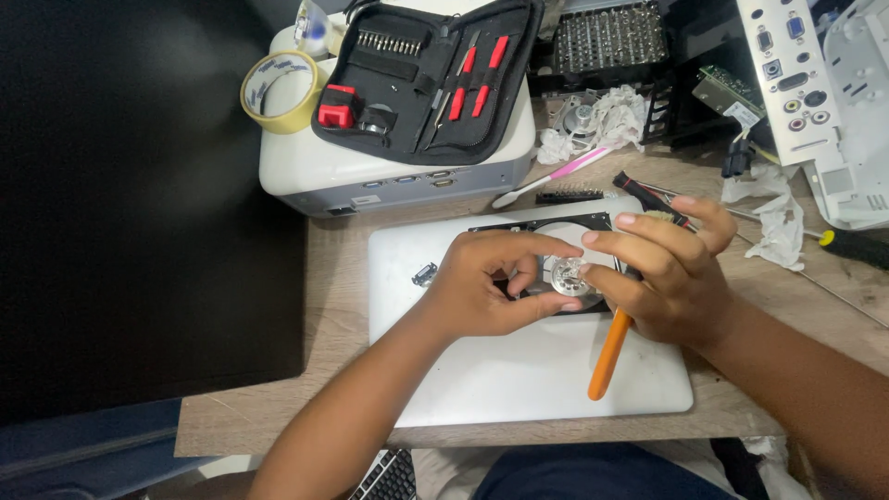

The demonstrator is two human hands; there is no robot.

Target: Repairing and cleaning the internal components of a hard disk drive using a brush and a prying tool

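Nearest the camera, at the bottom edge, a dark keyboard (389, 477) peeks out below the wooden table (278, 407). On the table lies a closed silver laptop (519, 380), and on its lid sits an opened hard drive (546, 227) with a black frame and a shiny round platter.

Both hands meet over that drive. Left hand (486, 287) curls its fingers and thumb around the small silver hub (565, 275) at the platter's centre, pinching it. Right hand (671, 273) rests its fingertips on the same hub from the other side while an orange-handled brush (608, 356) is tucked under its palm, the handle slanting down across the laptop lid; bristles show just above the knuckles. The hands hide most of the drive.

A small metal part (425, 274) lies loose on the lid, just left of the left hand.

Behind the laptop stands a white projector (370, 176), carrying an open black tool case (431, 79) with red-handled tools and a row of bits, and a roll of yellowish tape (282, 91). A pink-and-white toothbrush (556, 176) and a black comb-like strip (569, 196) lie between projector and laptop. Crumpled tissues (773, 218) lie to the right, near a white panel with ports (796, 74) and a green circuit board (727, 93). A screwdriver with a yellow and black handle (852, 245) lies at the far right.
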